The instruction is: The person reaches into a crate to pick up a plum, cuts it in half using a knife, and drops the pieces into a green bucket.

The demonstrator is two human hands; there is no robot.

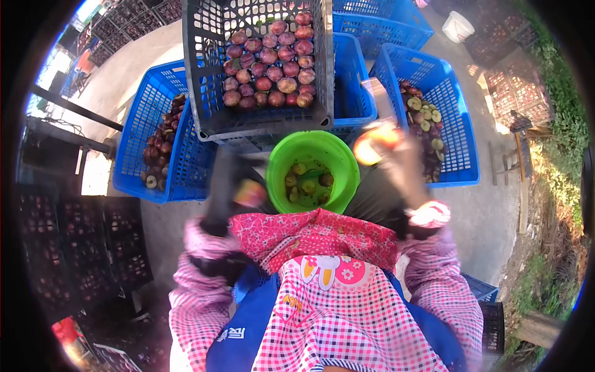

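Observation:
My left hand (224, 191), in a dark glove and smeared by motion, is closed on a red and yellow plum (250, 193) left of the green bucket (344, 162). To the bucket's right, my right hand (403, 164) is raised and blurred. At its fingers is a bright orange-yellow shape (374, 144), too smeared to name. A pale flat streak (379, 99) shows just above it. Several plums and cut pieces (308, 186) lie at the bottom of the bucket. Beyond it, a black crate (207, 93) tilts toward me with whole plums (268, 73) spread on its floor.
A blue crate (131, 152) on the left holds dark plums. Another blue crate (462, 136) on the right holds plums, several showing pale cut faces. More blue crates (387, 31) stand behind. Stacked dark crates (80, 232) fill the left side. A white bucket (457, 27) stands far right.

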